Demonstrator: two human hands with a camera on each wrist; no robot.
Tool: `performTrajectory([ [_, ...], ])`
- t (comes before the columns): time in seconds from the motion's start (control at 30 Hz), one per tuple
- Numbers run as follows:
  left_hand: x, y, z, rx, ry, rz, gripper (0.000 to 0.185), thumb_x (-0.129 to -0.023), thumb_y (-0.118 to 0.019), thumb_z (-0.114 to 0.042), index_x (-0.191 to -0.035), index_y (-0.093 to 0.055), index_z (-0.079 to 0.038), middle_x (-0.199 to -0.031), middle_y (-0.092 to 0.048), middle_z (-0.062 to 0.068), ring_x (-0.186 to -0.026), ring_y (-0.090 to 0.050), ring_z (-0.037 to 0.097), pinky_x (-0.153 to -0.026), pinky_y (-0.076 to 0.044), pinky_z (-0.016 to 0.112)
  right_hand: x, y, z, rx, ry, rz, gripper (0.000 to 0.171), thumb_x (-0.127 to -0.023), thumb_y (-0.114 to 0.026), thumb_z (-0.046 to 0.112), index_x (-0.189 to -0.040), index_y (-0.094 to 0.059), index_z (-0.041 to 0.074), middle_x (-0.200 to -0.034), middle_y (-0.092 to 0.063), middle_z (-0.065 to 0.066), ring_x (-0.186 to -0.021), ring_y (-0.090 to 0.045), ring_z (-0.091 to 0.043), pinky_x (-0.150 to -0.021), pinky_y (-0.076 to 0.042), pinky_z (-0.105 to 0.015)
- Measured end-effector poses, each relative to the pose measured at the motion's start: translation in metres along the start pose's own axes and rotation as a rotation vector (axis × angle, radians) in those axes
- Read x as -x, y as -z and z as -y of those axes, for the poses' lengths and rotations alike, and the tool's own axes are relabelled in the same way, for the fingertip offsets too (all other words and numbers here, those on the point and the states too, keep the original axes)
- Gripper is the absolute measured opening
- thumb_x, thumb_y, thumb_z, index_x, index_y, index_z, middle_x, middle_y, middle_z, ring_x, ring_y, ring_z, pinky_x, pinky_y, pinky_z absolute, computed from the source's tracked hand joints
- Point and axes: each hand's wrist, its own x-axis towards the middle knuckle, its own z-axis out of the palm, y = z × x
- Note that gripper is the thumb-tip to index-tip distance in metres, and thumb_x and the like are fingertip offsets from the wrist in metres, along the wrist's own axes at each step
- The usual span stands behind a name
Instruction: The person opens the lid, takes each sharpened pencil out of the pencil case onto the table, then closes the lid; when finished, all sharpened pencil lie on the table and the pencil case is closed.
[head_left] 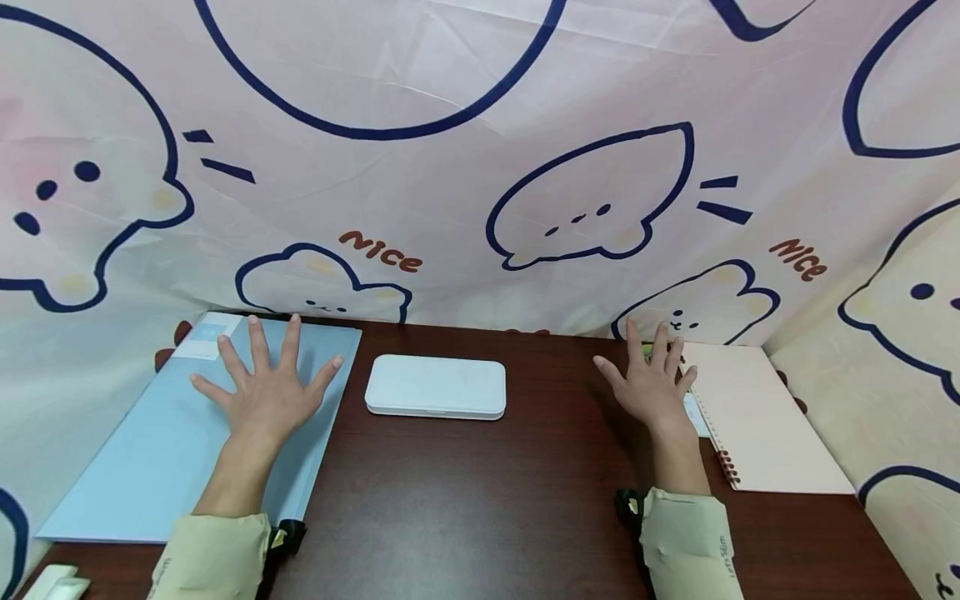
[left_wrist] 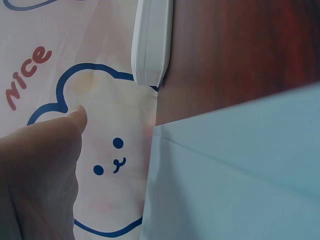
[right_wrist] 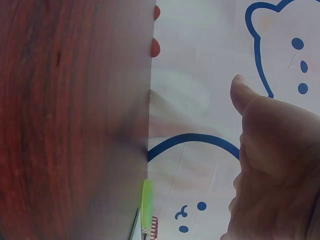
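Note:
My left hand is held with its fingers spread over a large light-blue folder, which has a white label at its top left. In the left wrist view, the thumb stands out above the folder's edge. Between the hands lies a white oblong case, its lid closed. My right hand, fingers also spread, is beside the left edge of a spiral notebook with a pale cover. A bright green slender item and a small light-blue piece lie by the notebook, partly hidden by that hand.
The dark brown wooden table meets a cartoon-printed cloth at its back and sides. Small white objects lie at the front left corner, cut off by the frame. Both wrists wear dark bands beside light green sleeves.

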Motion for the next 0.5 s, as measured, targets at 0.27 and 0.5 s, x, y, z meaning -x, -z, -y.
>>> performTrajectory([
  [0.27, 0.0013, 0.0009, -0.0008, -0.006, 0.000, 0.007, 0.101, -0.090, -0.038, -0.082, -0.165, 0.001, -0.026, -0.164, 0.031, 0.018, -0.145, 0.031, 0.057, -0.097, 0.021, 0.087, -0.0001, -0.0013, -0.0029, -0.011, 0.002, -0.017, 0.092, -0.097, -0.036, 0.074, -0.164, 0.009, 0.029, -0.166, 0.028, -0.020, -0.148, 0.033, -0.047, -0.106, 0.015, -0.083],
  [0.5, 0.0017, 0.0020, 0.0003, -0.015, -0.011, 0.013, 0.102, -0.090, -0.036, -0.084, -0.164, 0.003, -0.027, -0.165, 0.028, 0.020, -0.146, 0.027, 0.058, -0.097, 0.020, 0.087, -0.0008, -0.0041, -0.0038, -0.016, 0.019, -0.017, 0.092, -0.097, -0.037, 0.073, -0.163, 0.010, 0.030, -0.166, 0.029, -0.019, -0.148, 0.031, -0.049, -0.106, 0.014, -0.083],
])
